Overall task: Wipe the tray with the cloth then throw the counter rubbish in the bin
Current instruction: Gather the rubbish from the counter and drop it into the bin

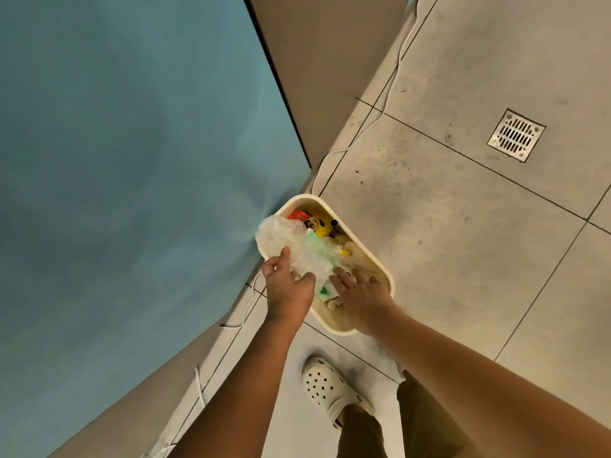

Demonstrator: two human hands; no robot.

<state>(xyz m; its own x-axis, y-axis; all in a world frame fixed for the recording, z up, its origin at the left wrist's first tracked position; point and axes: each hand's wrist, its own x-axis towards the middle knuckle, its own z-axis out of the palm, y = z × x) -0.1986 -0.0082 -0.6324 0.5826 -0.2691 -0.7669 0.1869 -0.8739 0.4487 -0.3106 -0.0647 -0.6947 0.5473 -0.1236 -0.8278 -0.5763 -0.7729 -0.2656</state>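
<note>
A cream plastic bin (385, 271) stands on the floor against the corner of the blue counter (132, 193). It holds red, yellow and green wrappers. A crumpled clear plastic wrap (287, 241) bulges over the bin's left rim. My left hand (287, 289) is over the bin's left side, its thumb and fingers curled against the wrap's lower edge. My right hand (362, 294) reaches into the bin with fingers spread and straight, pressing on the rubbish. The tray and cloth are out of view.
A white cable (373, 122) runs along the foot of the counter's beige side panel. A metal floor drain (516, 135) sits in the tiles at the far right. My foot in a white clog (325, 386) stands just below the bin.
</note>
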